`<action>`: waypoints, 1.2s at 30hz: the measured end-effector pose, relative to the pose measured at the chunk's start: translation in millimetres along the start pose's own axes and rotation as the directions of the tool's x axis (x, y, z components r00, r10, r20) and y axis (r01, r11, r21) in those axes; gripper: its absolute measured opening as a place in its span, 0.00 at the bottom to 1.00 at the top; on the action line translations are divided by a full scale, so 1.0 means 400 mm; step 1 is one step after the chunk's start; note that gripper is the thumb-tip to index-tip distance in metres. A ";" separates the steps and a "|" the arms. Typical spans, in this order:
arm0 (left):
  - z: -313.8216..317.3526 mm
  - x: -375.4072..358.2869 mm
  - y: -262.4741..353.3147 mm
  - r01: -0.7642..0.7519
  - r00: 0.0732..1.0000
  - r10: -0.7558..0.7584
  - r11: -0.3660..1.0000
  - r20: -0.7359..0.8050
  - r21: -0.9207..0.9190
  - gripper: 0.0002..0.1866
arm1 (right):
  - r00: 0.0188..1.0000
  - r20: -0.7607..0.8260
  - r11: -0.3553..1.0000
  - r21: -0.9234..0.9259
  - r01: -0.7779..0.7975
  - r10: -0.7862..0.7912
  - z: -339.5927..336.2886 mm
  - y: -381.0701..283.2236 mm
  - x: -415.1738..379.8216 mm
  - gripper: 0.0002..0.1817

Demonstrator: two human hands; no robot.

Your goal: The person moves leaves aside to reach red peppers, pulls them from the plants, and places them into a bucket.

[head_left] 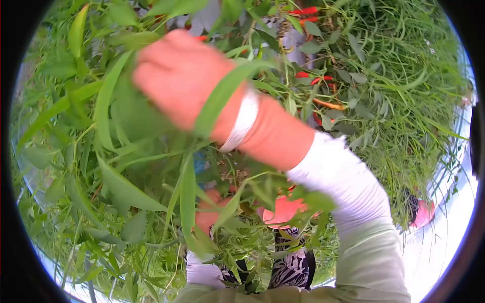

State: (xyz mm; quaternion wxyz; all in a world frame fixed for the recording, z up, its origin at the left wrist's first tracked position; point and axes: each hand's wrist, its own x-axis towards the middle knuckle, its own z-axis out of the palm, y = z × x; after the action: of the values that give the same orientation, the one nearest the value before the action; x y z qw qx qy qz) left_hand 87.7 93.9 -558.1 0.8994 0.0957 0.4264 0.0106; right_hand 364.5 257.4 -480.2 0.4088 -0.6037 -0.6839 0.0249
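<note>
Among green leaves (132,189), red peppers (305,10), slender

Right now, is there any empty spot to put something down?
Maybe the pale strip at the lower right, between the grass, the pink thing and the picture's dark edge; I can't tell if it's flat. It's crowded with leaves around the right hand and left hand, and near the red peppers.

The ground (298,44) appears as pale patches between leafy plants (353,76). Dense green grass (409,121) covers it toward the right.
</note>
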 end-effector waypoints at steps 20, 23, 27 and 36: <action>0.082 0.040 0.015 0.090 0.981 0.017 0.837 -0.191 0.539 0.10 | 0.002 0.325 -0.025 0.077 -0.997 0.946 -0.616 -0.297 -0.664 0.22; 0.071 0.040 0.009 0.188 0.958 0.032 0.684 -0.286 0.705 0.09 | 0.010 0.062 0.011 -0.019 -1.000 0.998 -0.623 -0.273 -0.721 0.26; 0.187 0.041 0.049 0.075 0.959 0.149 0.688 -0.241 0.722 0.13 | 0.096 -0.157 0.061 -0.216 -0.974 0.983 -0.607 -0.209 -0.847 0.24; 0.053 -0.200 0.099 -0.282 0.759 0.515 0.812 -0.399 0.512 0.22 | 0.001 -0.060 -0.005 -0.099 -0.995 0.998 -0.569 -0.110 -1.010 0.14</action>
State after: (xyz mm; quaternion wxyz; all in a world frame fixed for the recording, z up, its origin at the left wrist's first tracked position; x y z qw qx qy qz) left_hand 55.5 121.4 -476.5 0.6826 0.3716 0.6135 0.1400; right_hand 437.4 -201.1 -519.6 0.2272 -0.9318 -0.0628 0.2761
